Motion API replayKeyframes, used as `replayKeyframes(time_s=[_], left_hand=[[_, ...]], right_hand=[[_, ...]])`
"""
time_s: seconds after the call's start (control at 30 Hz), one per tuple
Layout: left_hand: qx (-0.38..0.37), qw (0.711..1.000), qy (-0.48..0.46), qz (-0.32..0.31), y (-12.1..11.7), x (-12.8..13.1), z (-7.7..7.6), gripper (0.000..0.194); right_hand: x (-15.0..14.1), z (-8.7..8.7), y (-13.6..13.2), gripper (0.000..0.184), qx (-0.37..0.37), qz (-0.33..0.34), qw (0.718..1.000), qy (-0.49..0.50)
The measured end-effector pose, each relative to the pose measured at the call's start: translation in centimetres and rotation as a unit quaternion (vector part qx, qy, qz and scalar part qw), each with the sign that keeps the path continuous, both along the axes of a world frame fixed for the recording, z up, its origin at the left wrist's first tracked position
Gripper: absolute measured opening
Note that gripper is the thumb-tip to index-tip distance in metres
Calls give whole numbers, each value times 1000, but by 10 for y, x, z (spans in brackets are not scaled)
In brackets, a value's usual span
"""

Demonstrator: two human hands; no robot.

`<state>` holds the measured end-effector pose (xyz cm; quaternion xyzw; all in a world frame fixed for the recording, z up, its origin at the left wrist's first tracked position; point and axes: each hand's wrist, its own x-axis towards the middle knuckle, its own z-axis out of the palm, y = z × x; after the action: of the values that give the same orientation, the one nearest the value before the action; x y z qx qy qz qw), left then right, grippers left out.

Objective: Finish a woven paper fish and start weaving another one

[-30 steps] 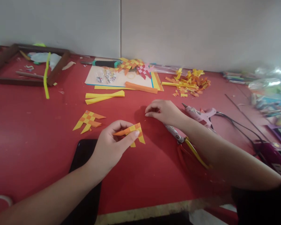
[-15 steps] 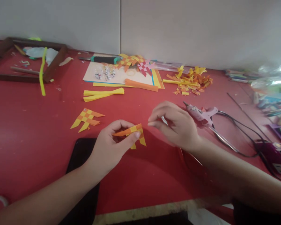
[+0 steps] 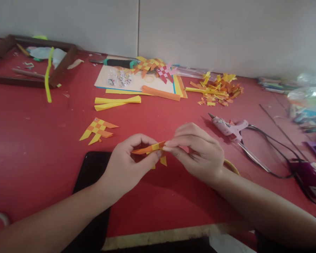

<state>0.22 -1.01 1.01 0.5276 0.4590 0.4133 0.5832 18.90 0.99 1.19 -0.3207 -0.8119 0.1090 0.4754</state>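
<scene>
My left hand (image 3: 126, 165) pinches a woven orange-and-yellow paper fish (image 3: 150, 150) just above the red table (image 3: 28, 147). My right hand (image 3: 200, 151) is closed beside it, its fingertips pressed against the fish's right end. What the right fingers hold, if anything, is too small to make out. A second woven paper fish (image 3: 97, 129) lies flat on the table to the left of my hands.
A black phone (image 3: 91, 175) lies under my left forearm. A pink glue gun (image 3: 228, 125) with its cord lies to the right. Yellow strips (image 3: 117, 102), a card with googly eyes (image 3: 121, 79), more woven fish (image 3: 154, 66), paper scraps (image 3: 217, 89) and a wooden frame (image 3: 60, 68) sit farther back.
My right hand left the table near the scissors and came left to the fish held in my left hand, its fingertips now meeting it. The left hand stayed almost still.
</scene>
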Motion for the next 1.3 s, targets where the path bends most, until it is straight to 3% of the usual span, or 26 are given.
replayKeyframes(time_s=[0.2,0.43,0.57,0.93,1.3], left_hand=[[34,999,32,1,-1,-1,-2,6],[45,999,27,8,-1,-1,-3,5],[97,994,39,17,-2,-2,-6,5],[190,979,72,-1,-3,-7,-7,18],[168,984,55,-2,-5,-6,-3,9]], right_hand=[[-2,-2,-1,12,-1,-1,1000,0],[1,-1,-3,16,-93,23,994,61],[1,3,-5,20,-126,21,990,60],[2,3,-5,15,-90,58,994,37],[4,4,-3,15,-86,70,993,32]])
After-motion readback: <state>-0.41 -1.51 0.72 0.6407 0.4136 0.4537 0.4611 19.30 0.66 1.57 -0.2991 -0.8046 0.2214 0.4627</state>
